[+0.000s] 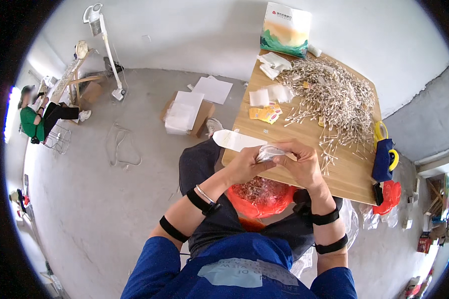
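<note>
Both hands are together over the near left edge of the wooden table (297,127). A small clear plastic bag (268,152) is between them. The fingers of my left hand (248,165) grip one side of it, and my right hand (303,163) pinches the other side with thumb and curled fingers. What the bag holds, if anything, I cannot make out. A white strip with a pointed end (237,140) lies under my left hand at the table's edge. Beyond the hands spreads a large heap of cotton swabs (336,97). Yellow and red printed cards (266,114) lie left of it.
Clear bags (280,93) lie beside the cards. A paper bag (286,30) stands at the back. A dark blue object with yellow loops (383,160) is at the right edge. A red plastic bag (259,199) sits below the table edge. Another person (32,119) sits far left.
</note>
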`<state>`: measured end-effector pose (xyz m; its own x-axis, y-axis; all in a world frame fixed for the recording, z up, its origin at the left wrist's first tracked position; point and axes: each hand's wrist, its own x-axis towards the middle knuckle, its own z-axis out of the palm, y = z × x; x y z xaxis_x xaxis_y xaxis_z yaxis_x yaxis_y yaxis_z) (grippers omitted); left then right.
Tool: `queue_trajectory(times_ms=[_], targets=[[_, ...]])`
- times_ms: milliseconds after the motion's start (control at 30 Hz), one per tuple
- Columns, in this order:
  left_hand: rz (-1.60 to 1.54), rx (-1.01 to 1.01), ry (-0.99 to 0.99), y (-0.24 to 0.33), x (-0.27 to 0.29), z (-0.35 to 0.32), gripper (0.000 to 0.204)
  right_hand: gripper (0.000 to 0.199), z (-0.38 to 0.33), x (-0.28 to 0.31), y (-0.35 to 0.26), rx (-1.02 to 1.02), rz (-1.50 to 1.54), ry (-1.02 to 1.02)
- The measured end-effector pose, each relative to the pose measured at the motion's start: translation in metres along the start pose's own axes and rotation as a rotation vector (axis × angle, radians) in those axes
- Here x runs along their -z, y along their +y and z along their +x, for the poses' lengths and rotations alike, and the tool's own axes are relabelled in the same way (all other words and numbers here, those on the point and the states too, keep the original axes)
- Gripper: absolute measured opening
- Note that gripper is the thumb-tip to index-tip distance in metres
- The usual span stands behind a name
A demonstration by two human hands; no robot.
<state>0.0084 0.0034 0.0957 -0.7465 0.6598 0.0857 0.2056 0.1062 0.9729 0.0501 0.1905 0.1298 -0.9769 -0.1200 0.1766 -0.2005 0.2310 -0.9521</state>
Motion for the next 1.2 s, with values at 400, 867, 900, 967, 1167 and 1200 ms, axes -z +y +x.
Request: queue_trajectory(times_ms=[400, 867, 900, 967, 1167, 1200], targets=[[-0.136, -0.102, 0.350, -0.091, -0.039, 0.023, 0.035, 0.021, -0.001, -0.006, 0.095, 0.169, -0.320, 0.140], [-0.209, 0.122, 0.177, -0.094, -0.027, 0.021, 0.022, 0.005, -0.003, -0.018, 0.142, -0.142, 0.249, 0.129], [-0.230, 0.099, 0.175, -0.094, -0.027, 0.021, 0.021, 0.004, -0.004, -0.021, 0.140, -0.131, 0.254, 0.140], [-0.274, 0.056, 0.170, -0.097, -0.027, 0.020, 0.018, 0.003, -0.002, -0.022, 0.138, -0.114, 0.249, 0.138], [-0.409, 0.204, 0.187, -0.094, -0.030, 0.027, 0.014, 0.002, 0.000, -0.021, 0.139, -0.154, 0.243, 0.155], [-0.413, 0.195, 0.194, -0.095, -0.030, 0.027, 0.015, 0.002, 0.000, -0.022, 0.140, -0.181, 0.239, 0.165]])
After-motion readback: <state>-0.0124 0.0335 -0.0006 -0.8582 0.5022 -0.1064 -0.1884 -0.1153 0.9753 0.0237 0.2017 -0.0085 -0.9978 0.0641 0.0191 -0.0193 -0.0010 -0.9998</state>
